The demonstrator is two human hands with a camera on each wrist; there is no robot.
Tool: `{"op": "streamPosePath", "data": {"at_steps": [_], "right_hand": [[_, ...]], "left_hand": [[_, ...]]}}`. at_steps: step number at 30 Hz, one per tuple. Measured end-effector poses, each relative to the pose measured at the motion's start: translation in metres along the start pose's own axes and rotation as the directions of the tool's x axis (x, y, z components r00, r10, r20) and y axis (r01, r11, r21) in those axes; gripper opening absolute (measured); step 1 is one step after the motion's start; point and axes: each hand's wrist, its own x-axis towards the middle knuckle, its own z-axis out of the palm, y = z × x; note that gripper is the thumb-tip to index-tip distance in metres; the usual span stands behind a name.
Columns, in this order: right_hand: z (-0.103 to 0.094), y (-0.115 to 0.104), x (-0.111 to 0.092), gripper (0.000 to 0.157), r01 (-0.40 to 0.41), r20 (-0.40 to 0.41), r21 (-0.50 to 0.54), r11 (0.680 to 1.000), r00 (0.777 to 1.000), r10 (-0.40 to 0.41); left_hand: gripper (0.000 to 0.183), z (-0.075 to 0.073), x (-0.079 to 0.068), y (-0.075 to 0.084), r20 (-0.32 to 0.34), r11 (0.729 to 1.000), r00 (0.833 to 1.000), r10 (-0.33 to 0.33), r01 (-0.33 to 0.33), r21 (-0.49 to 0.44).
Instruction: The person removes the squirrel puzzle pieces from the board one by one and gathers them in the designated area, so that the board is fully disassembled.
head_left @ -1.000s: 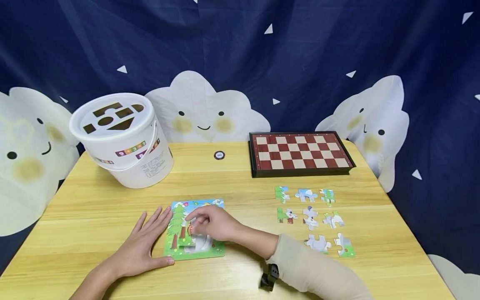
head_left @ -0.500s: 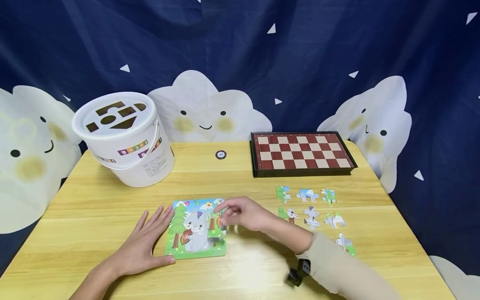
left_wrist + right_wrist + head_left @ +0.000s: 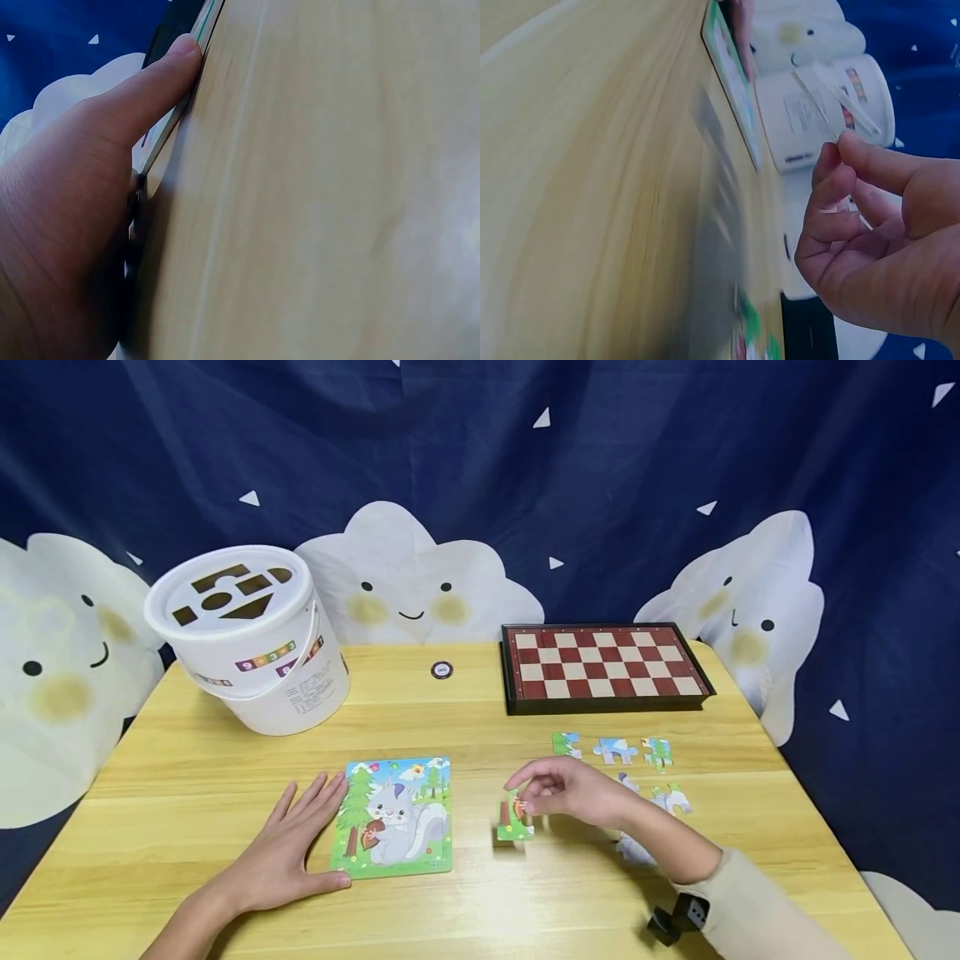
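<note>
My left hand [image 3: 281, 856] lies flat on the table with fingers straight, fingertips and thumb at the left edge of the puzzle board [image 3: 397, 868], which bears a grey squirrel picture. In the left wrist view the thumb [image 3: 154, 86] rests against the board's edge. To the right of the board, my right hand [image 3: 577, 793] pinches a puzzle piece [image 3: 514, 820] printed with a tree trunk, grass and part of the acorn. The piece is held just above the table, a shadow under it. The right wrist view shows this piece [image 3: 815, 103] edge-on between thumb and forefinger.
Several loose puzzle pieces [image 3: 615, 750] lie at the right, some hidden by my right hand and forearm. Behind them stands a chessboard box [image 3: 607, 703]. A white bucket [image 3: 255, 702] with shaped lid holes stands back left, and a small round chip [image 3: 442, 670] lies mid-back.
My right hand has moved right from over the board to near the loose pieces, carrying the pinched piece away and uncovering the squirrel picture. My left hand has stayed in place.
</note>
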Motion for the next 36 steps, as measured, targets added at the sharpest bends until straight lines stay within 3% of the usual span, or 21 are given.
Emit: {"op": "streamPosePath", "data": {"at_steps": [8, 15, 23, 36], "right_hand": [[-0.025, 0.018, -0.032, 0.032, -0.001, 0.011, 0.014, 1.000, 1.000, 0.000], [-0.036, 0.035, -0.050, 0.028, 0.019, 0.039, -0.008, 1.000, 0.999, -0.018], [-0.037, 0.041, -0.056, 0.025, 0.075, 0.014, -0.096, 0.993, 0.997, -0.074], [-0.030, 0.045, -0.055, 0.019, 0.055, -0.071, -0.253, 0.966, 0.995, -0.076]], "left_hand": [[0.112, 0.001, 0.001, -0.001, 0.004, 1.000, 1.000, 0.000, 0.000, -0.002], [0.113, 0.001, 0.001, -0.001, 0.001, 1.000, 1.000, 0.000, 0.000, 0.000], [0.113, 0.001, 0.001, -0.002, -0.001, 1.000, 1.000, -0.002, 0.002, 0.002], [0.113, 0.001, 0.000, -0.001, 0.000, 1.000, 1.000, -0.005, 0.005, 0.003]]}}
